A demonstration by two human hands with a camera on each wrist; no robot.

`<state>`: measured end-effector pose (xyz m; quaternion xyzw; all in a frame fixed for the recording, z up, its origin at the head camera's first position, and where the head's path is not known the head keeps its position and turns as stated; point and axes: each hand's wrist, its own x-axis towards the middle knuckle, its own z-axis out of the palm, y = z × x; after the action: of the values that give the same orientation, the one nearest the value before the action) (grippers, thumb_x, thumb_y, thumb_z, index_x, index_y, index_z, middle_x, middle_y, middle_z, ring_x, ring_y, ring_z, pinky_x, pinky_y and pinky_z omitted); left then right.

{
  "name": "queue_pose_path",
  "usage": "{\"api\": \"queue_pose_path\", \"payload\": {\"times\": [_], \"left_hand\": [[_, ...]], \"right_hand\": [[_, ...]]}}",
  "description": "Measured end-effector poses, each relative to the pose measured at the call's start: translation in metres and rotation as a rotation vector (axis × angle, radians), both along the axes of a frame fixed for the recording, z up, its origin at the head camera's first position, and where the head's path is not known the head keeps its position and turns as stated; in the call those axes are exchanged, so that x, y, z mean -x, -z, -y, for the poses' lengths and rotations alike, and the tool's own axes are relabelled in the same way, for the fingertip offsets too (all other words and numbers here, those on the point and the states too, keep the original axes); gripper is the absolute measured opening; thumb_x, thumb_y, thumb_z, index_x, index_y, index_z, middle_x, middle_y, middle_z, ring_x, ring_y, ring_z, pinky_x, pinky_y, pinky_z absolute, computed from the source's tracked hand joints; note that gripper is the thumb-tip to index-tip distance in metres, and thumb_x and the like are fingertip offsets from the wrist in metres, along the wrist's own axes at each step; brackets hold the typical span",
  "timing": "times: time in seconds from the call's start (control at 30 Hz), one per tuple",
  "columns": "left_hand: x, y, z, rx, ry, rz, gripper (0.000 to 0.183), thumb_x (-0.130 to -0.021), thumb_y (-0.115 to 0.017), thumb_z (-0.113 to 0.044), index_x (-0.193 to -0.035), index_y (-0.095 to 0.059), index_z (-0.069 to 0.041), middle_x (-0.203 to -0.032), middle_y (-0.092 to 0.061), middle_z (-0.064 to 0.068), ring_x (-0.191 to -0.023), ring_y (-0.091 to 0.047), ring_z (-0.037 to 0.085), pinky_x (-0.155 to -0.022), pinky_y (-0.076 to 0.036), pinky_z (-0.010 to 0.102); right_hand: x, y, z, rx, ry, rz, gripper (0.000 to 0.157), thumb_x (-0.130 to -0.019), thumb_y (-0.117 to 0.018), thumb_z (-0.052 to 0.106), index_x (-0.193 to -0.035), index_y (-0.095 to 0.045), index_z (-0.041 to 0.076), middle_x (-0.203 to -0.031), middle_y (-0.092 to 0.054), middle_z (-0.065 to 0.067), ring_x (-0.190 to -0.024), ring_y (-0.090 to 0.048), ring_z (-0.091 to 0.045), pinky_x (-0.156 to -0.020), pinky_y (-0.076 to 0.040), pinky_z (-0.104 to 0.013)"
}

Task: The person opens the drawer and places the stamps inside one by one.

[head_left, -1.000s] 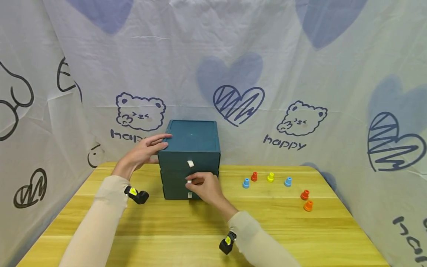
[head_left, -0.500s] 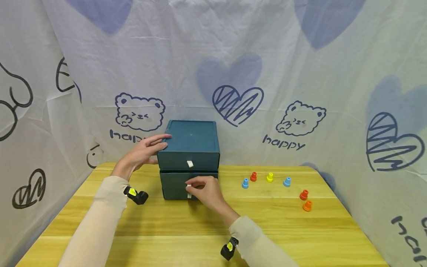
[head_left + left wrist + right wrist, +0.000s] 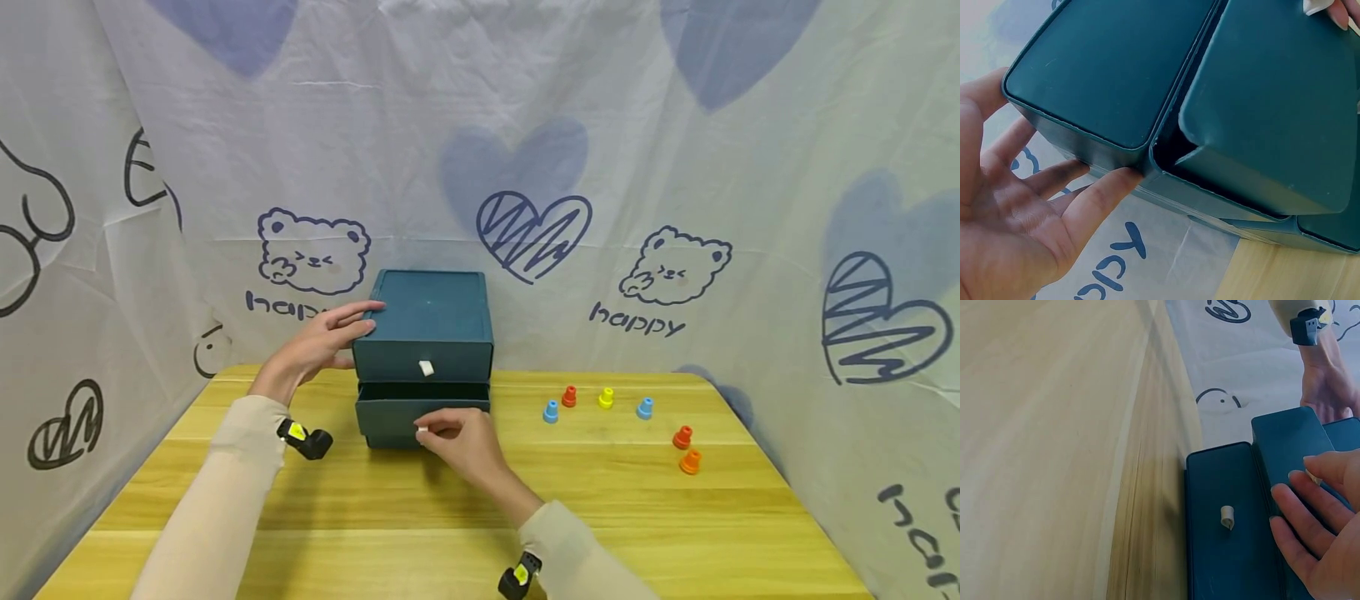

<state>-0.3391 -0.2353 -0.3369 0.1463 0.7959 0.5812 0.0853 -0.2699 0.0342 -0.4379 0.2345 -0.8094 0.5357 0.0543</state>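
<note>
A dark teal cabinet [image 3: 431,307] of three stacked drawers stands toward the back of the table. Its middle drawer [image 3: 1266,106] is partly pulled out, with a dark gap showing behind its front. Thumb and forefinger of my right hand [image 3: 471,446] pinch the small white pull tab [image 3: 1314,478] on that drawer, the other fingers extended beside it. My left hand [image 3: 315,346] rests against the cabinet's left side and top edge, fingers spread. White tabs also hang on the top drawer [image 3: 390,362] and the bottom drawer [image 3: 1213,562], both pushed in.
Right of the cabinet, several small cone-shaped pieces stand on the wooden table [image 3: 360,533], among them a yellow piece [image 3: 606,398], a blue piece [image 3: 645,408] and an orange piece [image 3: 691,462]. A printed white cloth [image 3: 420,150] hangs close behind.
The middle drawer has slid out toward me, with my right hand pulling its tab closer and lower in the head view. My left hand has stayed on the cabinet.
</note>
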Motion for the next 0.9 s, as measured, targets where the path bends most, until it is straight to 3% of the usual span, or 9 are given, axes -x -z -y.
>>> {"api": "queue_pose_path", "payload": {"times": [0.7,0.9], "left_hand": [[-0.001,0.001,0.0,0.011,-0.013,-0.01,0.063,-0.106,-0.057,-0.042,-0.161,-0.036,-0.02,-0.174,-0.016,0.014,-0.158,-0.017,0.046,-0.115,-0.033,0.073],[-0.001,0.001,-0.001,0.016,-0.022,-0.007,0.063,-0.105,-0.058,-0.042,-0.16,-0.037,-0.021,-0.174,-0.016,0.013,-0.158,-0.017,0.047,-0.115,-0.034,0.073]], "right_hand": [[-0.017,-0.001,-0.001,-0.032,-0.021,0.018,0.011,-0.094,-0.077,0.014,-0.103,-0.082,0.013,-0.1,-0.081,-0.005,-0.081,-0.076,-0.011,-0.072,-0.059,-0.016],[-0.022,-0.003,-0.003,-0.02,-0.05,0.036,0.011,-0.093,-0.077,0.014,-0.103,-0.083,0.013,-0.099,-0.081,-0.005,-0.078,-0.074,-0.004,-0.071,-0.06,-0.017]]}}
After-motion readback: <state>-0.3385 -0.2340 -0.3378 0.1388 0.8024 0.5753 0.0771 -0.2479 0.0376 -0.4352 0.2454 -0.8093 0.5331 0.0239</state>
